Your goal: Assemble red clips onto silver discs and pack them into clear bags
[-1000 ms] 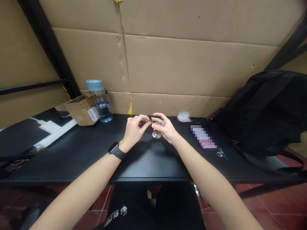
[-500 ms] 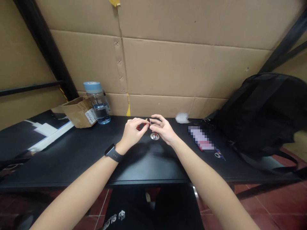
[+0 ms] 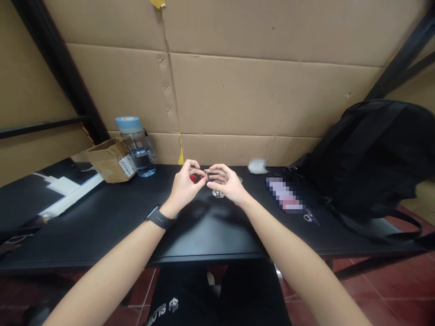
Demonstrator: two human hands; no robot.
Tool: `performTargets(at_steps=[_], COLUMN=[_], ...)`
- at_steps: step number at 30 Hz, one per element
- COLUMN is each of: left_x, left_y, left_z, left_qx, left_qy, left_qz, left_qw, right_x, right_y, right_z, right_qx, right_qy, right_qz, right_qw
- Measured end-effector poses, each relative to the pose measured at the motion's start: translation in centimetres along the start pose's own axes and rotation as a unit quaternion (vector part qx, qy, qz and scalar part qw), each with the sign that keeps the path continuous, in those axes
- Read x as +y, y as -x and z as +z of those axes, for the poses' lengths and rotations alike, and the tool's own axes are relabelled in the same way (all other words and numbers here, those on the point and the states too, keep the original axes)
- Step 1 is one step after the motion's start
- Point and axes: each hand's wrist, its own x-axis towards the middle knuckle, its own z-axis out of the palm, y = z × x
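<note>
Head view: the left hand (image 3: 183,188) is curled shut, its fingertips pinching a small red piece (image 3: 193,178). The right hand (image 3: 228,184) is pinched on a thin silvery piece (image 3: 207,175) that meets the red one. Both are raised just above the far middle of the tabletop (image 3: 102,217). A round metal disc (image 3: 218,194) lies under the right hand. Parts this tiny seem to call for a light fingertip pinch, wrists close together, held low so a dropped part lands near.

Single head-worn view, facing forward and down at close range onto the black surface (image 3: 102,217); left hand (image 3: 185,186) and right hand (image 3: 228,184) meet mid-frame, with the cardboard wall (image 3: 254,90) behind.
</note>
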Motion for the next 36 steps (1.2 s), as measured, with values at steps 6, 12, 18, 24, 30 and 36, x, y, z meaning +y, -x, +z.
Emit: performTargets(at_steps=[6,12,18,24,30,36], left_x=[-0.5,-0.9,-1.6,-0.9,-1.2,-1.6], left_y=[-0.3,-0.4,-0.5,-0.3,0.1,0.1], left_z=[0.4,0.4,0.1,-0.2,0.5,0.8], left_qx=[-0.011,-0.052,-0.095,-0.078,-0.039,-0.04], left_qy=[0.122,0.215,0.23,0.092,-0.014,-0.004], left_qz=[-0.098,-0.223,-0.286,-0.154,-0.069,-0.071], left_qw=[0.988,0.949,0.925,0.981,0.997,0.997], right_x=[0.2,0.0,0.1,1.0,1.1,0.5], right_y=[-0.1,-0.2,-0.3,-0.5,-0.4,-0.4], right_z=[-0.2,-0.9,-1.5,-1.4,-1.3,-2.2], right_qx=[-0.018,-0.066,-0.1,-0.064,-0.003,-0.032], right_qy=[0.028,0.035,0.066,0.062,0.048,0.065], right_qz=[-0.018,-0.015,-0.007,0.018,0.056,0.069], right_qw=[0.999,0.997,0.993,0.996,0.997,0.995])
